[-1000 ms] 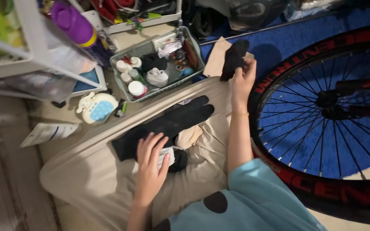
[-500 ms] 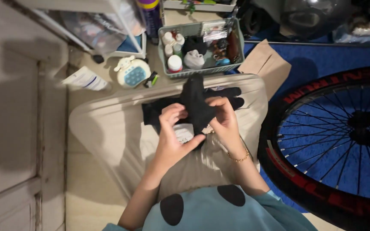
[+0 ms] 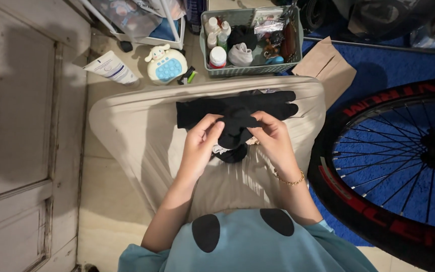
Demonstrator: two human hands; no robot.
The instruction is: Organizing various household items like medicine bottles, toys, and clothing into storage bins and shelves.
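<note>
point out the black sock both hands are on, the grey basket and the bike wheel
black sock (image 3: 235, 123), head view, bunched middle between the hands
grey basket (image 3: 251, 70), head view, front wall
bike wheel (image 3: 373, 214), head view, red and black tyre

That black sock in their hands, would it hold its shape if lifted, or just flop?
Probably flop: the sock already sags and bunches between the left hand and right hand. It looks like thin fabric, so likely light. It seems unlikely to slip or roll.
</note>
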